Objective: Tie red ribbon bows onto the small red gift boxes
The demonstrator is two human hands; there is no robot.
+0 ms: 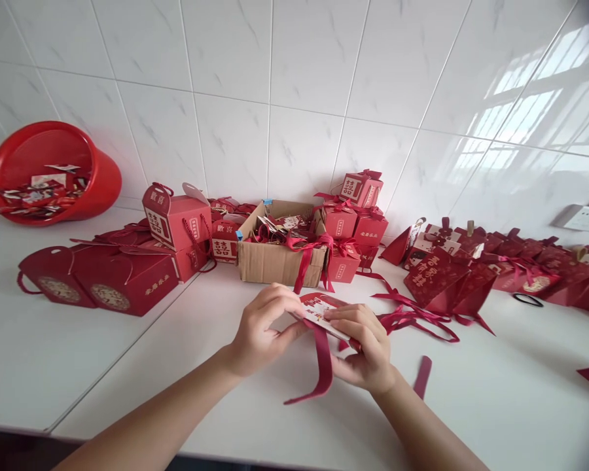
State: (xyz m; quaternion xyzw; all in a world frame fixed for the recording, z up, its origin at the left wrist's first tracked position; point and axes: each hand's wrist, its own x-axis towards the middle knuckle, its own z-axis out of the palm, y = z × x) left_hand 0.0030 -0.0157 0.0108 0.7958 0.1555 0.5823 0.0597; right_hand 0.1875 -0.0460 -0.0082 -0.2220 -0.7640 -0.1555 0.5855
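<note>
My left hand [258, 330] and my right hand [366, 347] meet over the white counter [495, 405], both closed on a small flat red gift box [321, 307] with white print. A dark red ribbon [321, 363] hangs from between the hands and curls down to the counter. The fingers of both hands pinch the box's edges; its lower part is hidden behind them.
Behind the hands stands an open cardboard box [275, 258] with ribbons and cards. Folded red gift boxes [177, 222] pile left and centre; flat red box blanks [451, 281] and loose ribbons [412, 320] lie to the right. A red basin [53, 170] lies tipped at the far left against the tiled wall.
</note>
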